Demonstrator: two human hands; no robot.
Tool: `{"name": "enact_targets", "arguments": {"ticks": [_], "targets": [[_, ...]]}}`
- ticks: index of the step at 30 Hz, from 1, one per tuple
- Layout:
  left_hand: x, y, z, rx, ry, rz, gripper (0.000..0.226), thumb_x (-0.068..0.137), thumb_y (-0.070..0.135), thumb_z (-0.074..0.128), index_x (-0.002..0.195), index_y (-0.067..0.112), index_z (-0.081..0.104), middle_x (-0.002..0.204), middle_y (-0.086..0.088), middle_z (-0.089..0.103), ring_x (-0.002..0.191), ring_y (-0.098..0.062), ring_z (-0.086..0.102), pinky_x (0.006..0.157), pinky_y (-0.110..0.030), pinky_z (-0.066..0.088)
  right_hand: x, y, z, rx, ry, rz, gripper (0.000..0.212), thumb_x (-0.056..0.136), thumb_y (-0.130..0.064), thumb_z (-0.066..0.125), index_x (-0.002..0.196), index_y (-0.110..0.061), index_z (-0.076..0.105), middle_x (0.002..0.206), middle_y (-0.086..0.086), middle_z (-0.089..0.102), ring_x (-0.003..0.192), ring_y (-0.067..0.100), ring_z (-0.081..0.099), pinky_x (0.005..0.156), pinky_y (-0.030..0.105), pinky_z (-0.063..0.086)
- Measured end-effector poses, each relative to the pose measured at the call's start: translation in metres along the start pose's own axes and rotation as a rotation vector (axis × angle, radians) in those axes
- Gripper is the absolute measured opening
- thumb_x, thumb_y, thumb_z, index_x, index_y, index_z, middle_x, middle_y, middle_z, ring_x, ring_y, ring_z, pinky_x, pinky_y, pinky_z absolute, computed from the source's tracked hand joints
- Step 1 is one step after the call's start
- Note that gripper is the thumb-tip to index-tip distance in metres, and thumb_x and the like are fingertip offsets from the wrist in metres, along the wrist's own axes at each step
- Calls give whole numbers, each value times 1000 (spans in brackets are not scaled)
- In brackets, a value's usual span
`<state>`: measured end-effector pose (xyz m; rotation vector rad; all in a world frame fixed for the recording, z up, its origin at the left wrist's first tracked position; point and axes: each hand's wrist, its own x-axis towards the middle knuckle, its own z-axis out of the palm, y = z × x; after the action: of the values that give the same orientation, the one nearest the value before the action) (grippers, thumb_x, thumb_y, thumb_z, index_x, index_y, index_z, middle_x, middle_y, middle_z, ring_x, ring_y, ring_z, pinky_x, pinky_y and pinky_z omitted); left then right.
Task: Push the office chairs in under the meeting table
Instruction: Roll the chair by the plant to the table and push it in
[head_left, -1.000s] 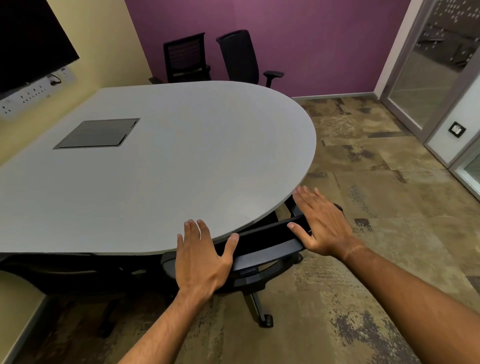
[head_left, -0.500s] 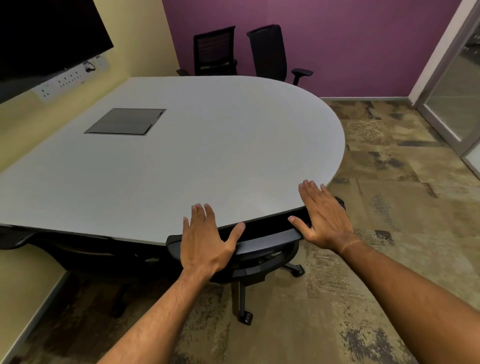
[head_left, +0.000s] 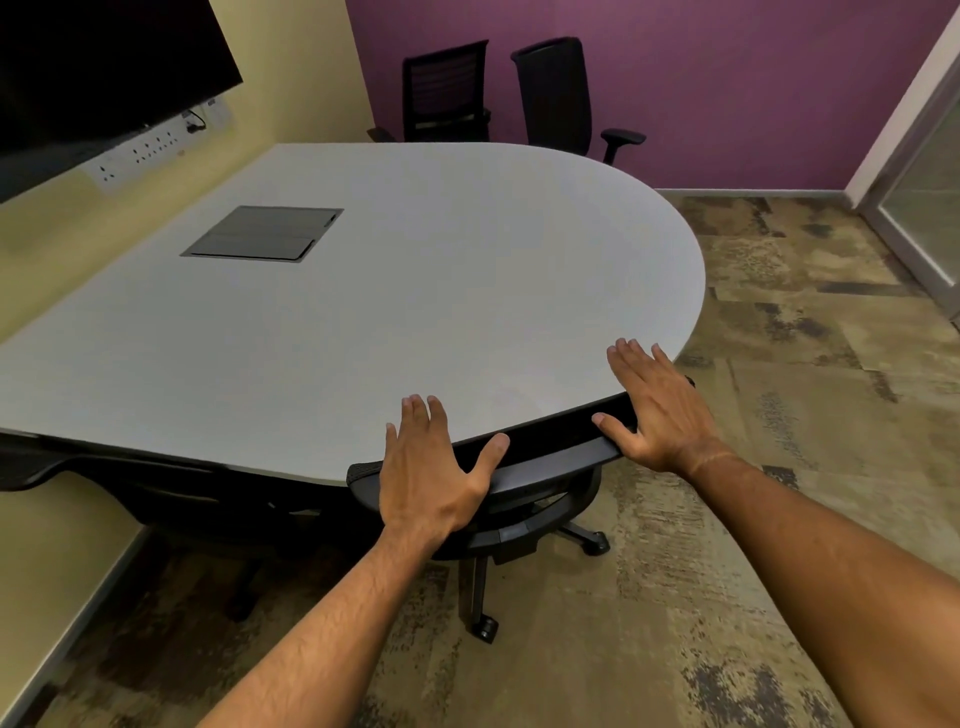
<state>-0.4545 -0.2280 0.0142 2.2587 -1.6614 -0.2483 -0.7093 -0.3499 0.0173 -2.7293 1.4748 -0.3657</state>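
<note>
Near chair: the backrest top (head_left: 545, 460) is seen pressed right against the counter edge (head_left: 670, 358), with the seat hidden beneath the counter; only the base and castors (head_left: 485, 626) show on the carpet on the near side of the counter.
Change noted: against the views half a second and a second back, less of the backrest is exposed and the castors sit closer to the counter edge; the chair has been rolled inward.
Left hand (head_left: 426, 478): laid flat over the left end of the backrest top, fingers spread and reaching onto the counter surface, thumb hooked along the backrest rim. Grip spread, nothing pinched.
Right hand (head_left: 660, 415): laid flat on the right end of the backrest top, fingers splayed over the counter edge, thumb pointing left along the rim. Grip spread as well; a palm push, not a clasp.
Judgement: this chair is taken to be at or near its stop, since the backrest meets the counter edge; further pushing is thought unlikely to gain anything.
Left of near chair: a second dark chair (head_left: 31, 462) is seen mostly under the counter.
Far side of counter: two chairs (head_left: 447, 88) stand near the purple wall (head_left: 727, 78), backs clear of the counter; whether they are tucked in cannot be told.
Task outlook: the far pair is judged the likely remaining work.
</note>
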Motion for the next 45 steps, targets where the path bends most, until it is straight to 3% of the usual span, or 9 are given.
{"name": "enact_targets", "arguments": {"ticks": [16,23,27,32,37,40,45], "targets": [[-4,-1,0,74,-27,25,113,76,89,13,154,6,11,162,-14,7,150,-21,0,121,-38,1,-7,-1,5,-4,22,2,93,85,-64,25,151,1,23,156,26,26,147,35,21,121,38,3],[1,2,2,102,-113,81,103,85,79,24,153,6,0,162,-17,3,150,-26,0,121,-37,0,-11,-1,4,13,26,34,96,84,-68,23,153,-1,17,159,24,19,149,33,16,121,37,1],[22,18,2,108,-77,195,100,86,75,24,153,7,-4,161,-20,1,150,-28,-3,120,-37,-6,-13,-1,-4,46,43,52,98,84,-69,24,153,-1,13,161,20,14,150,30,10,121,37,0],[63,52,3,127,-35,387,99,82,77,15,151,13,-15,160,-14,-15,148,-24,-18,116,-35,-17,-3,3,-27,30,144,109,92,87,-58,48,153,-2,16,159,23,18,149,34,14,121,40,5],[110,88,8,137,-19,561,95,81,76,9,144,15,-26,157,-9,-26,144,-21,-26,118,-36,-15,6,27,-54,-64,192,214,94,87,-60,40,153,-1,10,161,21,13,150,31,8,122,39,-1],[138,116,10,140,-8,656,96,81,77,9,145,14,-25,155,-6,-27,145,-21,-24,120,-38,-11,5,48,-69,-108,228,278,94,87,-60,39,153,1,10,162,21,10,150,33,7,121,40,-2],[173,178,23,129,18,752,98,82,76,10,149,12,-20,154,-4,-28,143,-19,-26,114,-32,-18,2,98,-82,-161,256,362,94,90,-59,46,154,-1,8,163,19,7,150,31,4,122,43,2]]}}
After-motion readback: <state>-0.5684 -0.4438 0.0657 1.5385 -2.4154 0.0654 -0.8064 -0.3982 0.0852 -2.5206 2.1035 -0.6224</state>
